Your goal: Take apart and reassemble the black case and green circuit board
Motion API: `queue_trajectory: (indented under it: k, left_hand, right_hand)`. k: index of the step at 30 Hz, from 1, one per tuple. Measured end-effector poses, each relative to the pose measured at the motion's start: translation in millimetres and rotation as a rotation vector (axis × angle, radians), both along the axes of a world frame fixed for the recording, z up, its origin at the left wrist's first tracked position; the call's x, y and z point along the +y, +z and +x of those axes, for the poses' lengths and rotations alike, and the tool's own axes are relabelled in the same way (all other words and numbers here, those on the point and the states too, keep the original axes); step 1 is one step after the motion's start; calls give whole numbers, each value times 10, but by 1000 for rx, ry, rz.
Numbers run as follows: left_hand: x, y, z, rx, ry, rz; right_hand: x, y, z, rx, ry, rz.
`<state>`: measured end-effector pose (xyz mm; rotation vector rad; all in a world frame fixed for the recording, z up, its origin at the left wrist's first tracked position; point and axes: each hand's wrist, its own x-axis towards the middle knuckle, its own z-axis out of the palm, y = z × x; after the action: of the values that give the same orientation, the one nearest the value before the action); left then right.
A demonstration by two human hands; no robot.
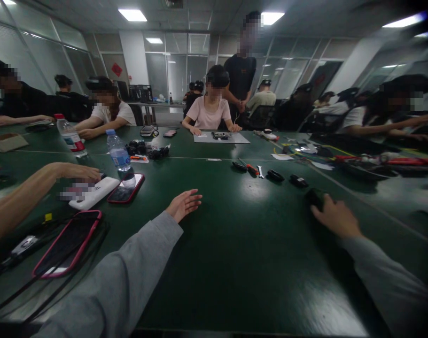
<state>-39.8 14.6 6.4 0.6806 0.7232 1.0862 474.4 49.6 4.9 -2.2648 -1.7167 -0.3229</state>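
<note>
The dark object (315, 197) lies on the right side of the table (235, 263), at the fingertips of the right hand (337, 217). Its near end sits by the thumb and index finger, and its far end shows beyond them, to the left. The hand comes at it from the near right, palm down, fingers reaching forward. Whether they are closed on the object or only resting against it, I cannot tell; blur and shade also hide what it is.

Just beyond it, to the left, a loose row crosses the table: two black items (298, 180), then a wrench (260, 172), a screwdriver (252, 169) and a dark tool (239, 166). None of these touches the right hand.

The left hand (184, 205) is well apart from the object, near the middle of the table, fingers spread loosely and holding nothing. To its left lie a phone (126, 188) and a white case (94, 193), with another person's hand (81, 172) at the case. A blue-capped bottle (119, 154) stands behind the phone. Nearer lies a pink-edged phone (69, 244) with cables across it.
</note>
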Motion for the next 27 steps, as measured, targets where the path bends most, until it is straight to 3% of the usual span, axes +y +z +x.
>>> queue_trajectory:
  k: [5, 9, 12, 16, 22, 27]
  left_hand:
    - [16, -33, 6, -5, 48, 4]
    - [39, -79, 54, -6, 188, -57]
    - [56, -113, 92, -13, 250, -65]
    - [49, -112, 110, 28, 271, -64]
    - [13, -59, 126, 70, 267, -40]
    - [27, -84, 115, 81, 239, 4]
  right_hand:
    - [15, -2, -1518, -28, 299, -94]
    - [-179, -14, -2692, 90, 571, 53]
    - [-438, -32, -3279, 125, 739, 193]
    - [-676, -14, -3543, 129, 834, 278]
    - [-697, 62, -3500, 222, 866, 283]
    - [-704, 90, -3492, 358, 1027, 240]
